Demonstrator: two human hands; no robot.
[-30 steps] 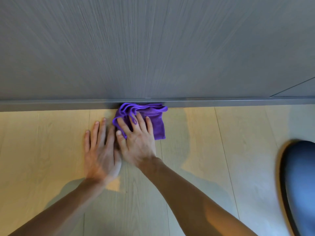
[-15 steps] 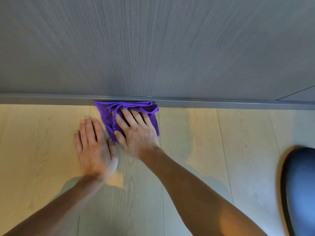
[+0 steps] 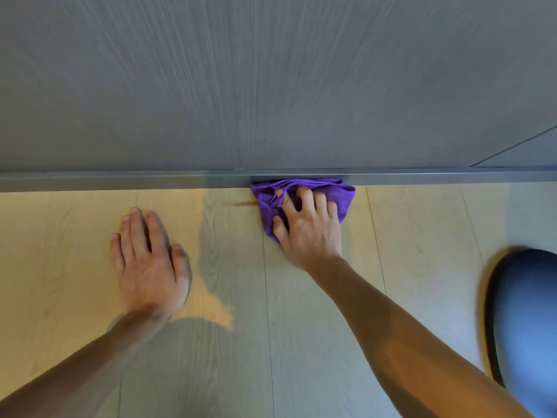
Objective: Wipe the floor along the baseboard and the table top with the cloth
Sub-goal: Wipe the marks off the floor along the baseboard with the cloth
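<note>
A crumpled purple cloth (image 3: 343, 196) lies on the pale wooden floor (image 3: 422, 230), pressed up against the grey baseboard (image 3: 120, 179). My right hand (image 3: 307, 227) lies on top of the cloth with its fingers curled into the fabric. My left hand (image 3: 147, 263) rests flat on the bare floor well to the left of the cloth, fingers together and palm down, holding nothing. No table top is in view.
A grey wood-grain wall panel (image 3: 271, 79) rises above the baseboard. A blue rounded object (image 3: 527, 324) sits at the right edge on the floor. Shadows of my arms fall across the floorboards between my hands.
My right hand has slid the cloth to the right along the baseboard, away from my left hand. The two hands, side by side before, are now well apart.
</note>
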